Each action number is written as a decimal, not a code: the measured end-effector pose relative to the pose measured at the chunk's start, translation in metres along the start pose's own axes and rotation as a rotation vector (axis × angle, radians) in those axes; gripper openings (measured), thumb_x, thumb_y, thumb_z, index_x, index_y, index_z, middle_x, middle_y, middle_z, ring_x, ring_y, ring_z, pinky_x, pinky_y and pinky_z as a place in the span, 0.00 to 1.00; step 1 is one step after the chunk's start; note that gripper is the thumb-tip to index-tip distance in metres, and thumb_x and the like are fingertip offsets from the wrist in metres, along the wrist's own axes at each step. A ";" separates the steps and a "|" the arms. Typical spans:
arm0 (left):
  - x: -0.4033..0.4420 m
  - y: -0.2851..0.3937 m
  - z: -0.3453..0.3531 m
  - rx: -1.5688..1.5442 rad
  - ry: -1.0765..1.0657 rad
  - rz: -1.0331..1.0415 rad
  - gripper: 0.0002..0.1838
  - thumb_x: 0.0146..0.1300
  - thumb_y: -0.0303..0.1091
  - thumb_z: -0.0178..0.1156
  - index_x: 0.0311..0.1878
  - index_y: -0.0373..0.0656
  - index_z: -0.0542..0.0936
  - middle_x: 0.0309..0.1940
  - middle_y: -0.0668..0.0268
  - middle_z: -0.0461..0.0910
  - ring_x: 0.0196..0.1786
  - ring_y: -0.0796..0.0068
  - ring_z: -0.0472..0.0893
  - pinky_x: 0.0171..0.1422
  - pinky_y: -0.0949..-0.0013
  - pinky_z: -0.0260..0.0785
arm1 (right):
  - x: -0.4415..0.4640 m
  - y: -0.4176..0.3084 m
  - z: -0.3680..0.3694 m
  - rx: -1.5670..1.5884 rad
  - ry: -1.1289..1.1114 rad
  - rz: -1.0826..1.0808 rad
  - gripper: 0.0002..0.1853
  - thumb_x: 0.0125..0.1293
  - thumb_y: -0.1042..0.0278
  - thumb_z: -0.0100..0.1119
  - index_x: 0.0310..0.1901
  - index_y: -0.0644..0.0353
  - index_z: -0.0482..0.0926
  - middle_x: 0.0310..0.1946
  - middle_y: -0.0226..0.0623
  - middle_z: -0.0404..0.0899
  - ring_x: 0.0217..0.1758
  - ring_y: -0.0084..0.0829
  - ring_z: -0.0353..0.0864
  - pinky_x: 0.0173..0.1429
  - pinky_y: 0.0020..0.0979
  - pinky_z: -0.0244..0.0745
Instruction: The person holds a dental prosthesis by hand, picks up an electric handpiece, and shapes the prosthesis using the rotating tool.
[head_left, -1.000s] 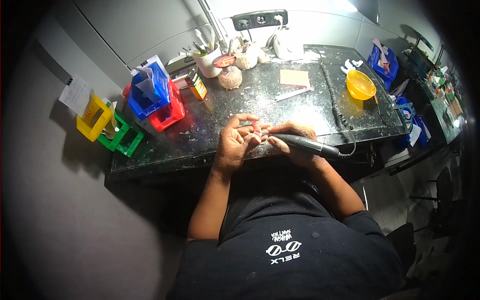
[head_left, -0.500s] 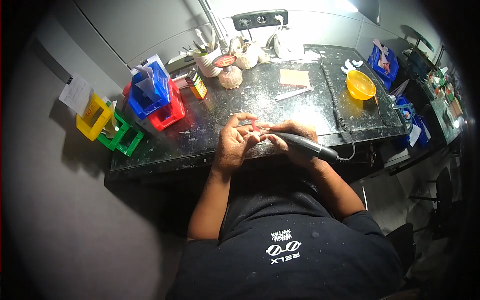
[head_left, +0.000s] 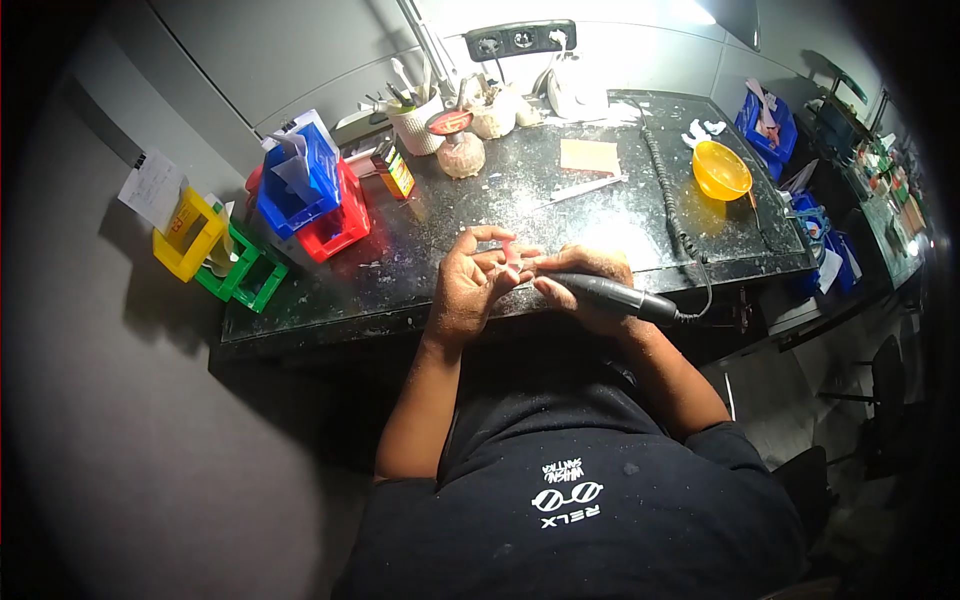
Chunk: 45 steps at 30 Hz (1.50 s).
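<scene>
Near the front edge of the dark worktable (head_left: 500,215), my left hand (head_left: 468,285) pinches a small pink piece (head_left: 512,256) between its fingers. My right hand (head_left: 597,283) is wrapped round a black handpiece (head_left: 625,298), whose front end points left at the pink piece. The tip is too small to make out, so I cannot tell whether it touches the piece. A coiled cord (head_left: 662,180) runs from the table's back down to the handpiece's rear end. Fine pale dust covers both hands.
Blue (head_left: 300,180) and red (head_left: 340,225) bins stand at the left, beside yellow (head_left: 187,237) and green (head_left: 258,280) ones. Behind are a tool cup (head_left: 417,125) and a round jar (head_left: 460,155). An orange bowl (head_left: 721,170) sits right, a tan sheet (head_left: 589,156) mid-table.
The pink piece has turned slightly in my left fingers. The handpiece has shifted a little in my right hand, its front end tilting slightly. Both arms keep their places.
</scene>
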<state>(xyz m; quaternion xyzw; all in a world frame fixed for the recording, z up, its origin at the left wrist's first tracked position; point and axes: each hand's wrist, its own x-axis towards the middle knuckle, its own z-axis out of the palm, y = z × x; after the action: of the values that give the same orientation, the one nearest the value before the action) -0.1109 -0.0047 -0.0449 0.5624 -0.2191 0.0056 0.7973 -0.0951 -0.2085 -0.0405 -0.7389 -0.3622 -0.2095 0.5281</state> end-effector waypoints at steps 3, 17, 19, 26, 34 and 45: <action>0.000 0.000 0.000 -0.001 0.005 -0.012 0.30 0.64 0.40 0.69 0.61 0.35 0.65 0.51 0.44 0.81 0.53 0.65 0.83 0.61 0.66 0.77 | 0.000 0.001 0.001 -0.050 -0.032 -0.084 0.10 0.57 0.67 0.75 0.38 0.58 0.84 0.32 0.38 0.87 0.34 0.31 0.89 0.38 0.30 0.82; -0.003 0.002 0.000 0.129 -0.018 -0.058 0.26 0.63 0.29 0.69 0.61 0.35 0.70 0.52 0.51 0.82 0.50 0.72 0.84 0.57 0.71 0.78 | 0.002 -0.005 0.003 0.036 0.027 0.063 0.10 0.58 0.68 0.75 0.39 0.59 0.85 0.34 0.38 0.88 0.36 0.30 0.89 0.41 0.29 0.82; -0.002 0.002 0.002 0.135 0.020 -0.079 0.30 0.58 0.33 0.74 0.61 0.35 0.73 0.49 0.59 0.82 0.50 0.75 0.83 0.53 0.75 0.78 | 0.002 -0.002 0.002 0.041 0.004 0.012 0.09 0.58 0.68 0.74 0.39 0.59 0.85 0.34 0.38 0.88 0.36 0.30 0.89 0.41 0.29 0.82; -0.002 0.003 0.002 0.109 0.007 -0.066 0.31 0.57 0.28 0.74 0.62 0.34 0.73 0.52 0.59 0.82 0.52 0.75 0.82 0.54 0.75 0.78 | 0.002 -0.005 -0.001 0.020 -0.002 0.029 0.09 0.60 0.69 0.73 0.40 0.60 0.85 0.35 0.39 0.88 0.36 0.29 0.89 0.41 0.29 0.82; -0.001 0.004 0.003 0.111 -0.001 -0.068 0.31 0.57 0.31 0.74 0.62 0.33 0.73 0.54 0.56 0.81 0.53 0.72 0.82 0.57 0.71 0.78 | 0.003 -0.006 -0.003 -0.007 -0.049 -0.025 0.09 0.60 0.68 0.72 0.40 0.59 0.84 0.34 0.39 0.88 0.35 0.30 0.88 0.40 0.30 0.81; -0.006 0.001 0.008 0.106 -0.007 -0.024 0.21 0.64 0.14 0.59 0.59 0.37 0.72 0.57 0.51 0.79 0.60 0.66 0.80 0.58 0.66 0.80 | 0.000 0.001 0.003 0.072 0.050 0.037 0.09 0.58 0.66 0.74 0.37 0.58 0.84 0.33 0.38 0.87 0.35 0.30 0.88 0.39 0.29 0.80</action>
<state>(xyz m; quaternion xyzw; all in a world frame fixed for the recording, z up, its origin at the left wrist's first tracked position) -0.1197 -0.0099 -0.0442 0.6064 -0.2145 0.0060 0.7657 -0.0948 -0.2062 -0.0421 -0.7205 -0.3427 -0.2050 0.5669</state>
